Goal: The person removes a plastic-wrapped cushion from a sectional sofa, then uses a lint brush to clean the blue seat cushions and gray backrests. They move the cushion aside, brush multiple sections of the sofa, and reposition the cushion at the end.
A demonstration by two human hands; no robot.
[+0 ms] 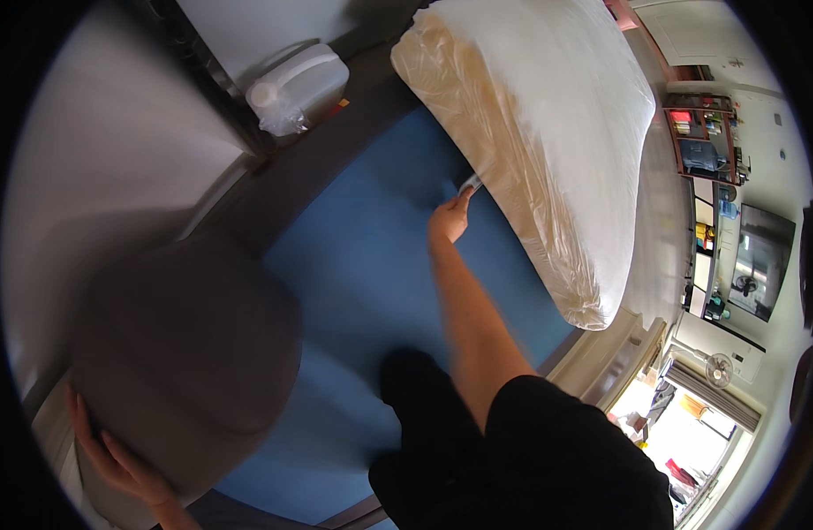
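My right hand [450,217] reaches out over a blue fabric surface [360,245] and grips a small pale object [470,184], whose exact kind I cannot tell. The object's far end is at the lower edge of a large mattress or thick cushion [572,99] with a white top and a wrinkled beige side. At the lower left, my left hand [118,464] lies with fingers extended against a big grey-brown cushion [188,358]. Part of that hand's fingers is hidden by the cushion. My black-clad legs are over the blue surface, between the two hands.
A dark padded border [313,162] edges the blue surface. Beyond it stands a translucent plastic jug [307,83] by the wall. To the right are a shelf unit [704,142], a wall-mounted television [762,262], a white fan [719,370] and a bright window or doorway.
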